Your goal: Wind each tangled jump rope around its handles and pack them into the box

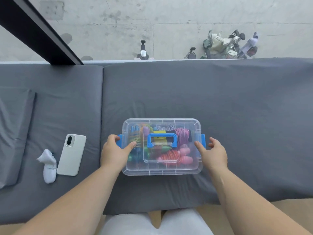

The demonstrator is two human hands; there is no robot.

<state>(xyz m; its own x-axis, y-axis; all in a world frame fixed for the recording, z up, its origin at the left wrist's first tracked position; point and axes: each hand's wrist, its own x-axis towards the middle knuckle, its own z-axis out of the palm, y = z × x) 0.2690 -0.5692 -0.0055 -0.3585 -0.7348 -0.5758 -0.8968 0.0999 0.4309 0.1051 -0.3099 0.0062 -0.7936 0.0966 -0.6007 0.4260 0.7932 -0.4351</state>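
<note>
A clear plastic box (186, 170) with its lid on sits on the grey mat in front of me. The lid carries a blue handle (161, 135), and blue side latches show at both ends. Several wound jump ropes (171, 156) in pink, orange, green, blue and yellow lie inside, seen through the lid. My left hand (115, 150) grips the left end of the box, thumb on the lid and fingers curled over the left latch (119, 140). My right hand (212, 152) hovers at the right latch (203, 141) with fingers spread, thumb near the lid's edge.
A white phone (71, 155) lies face down on the mat left of the box, with a small white controller (48, 165) beside it. A folded grey cushion (13, 133) sits at far left. Beyond the mat's far edge is concrete floor with scooters.
</note>
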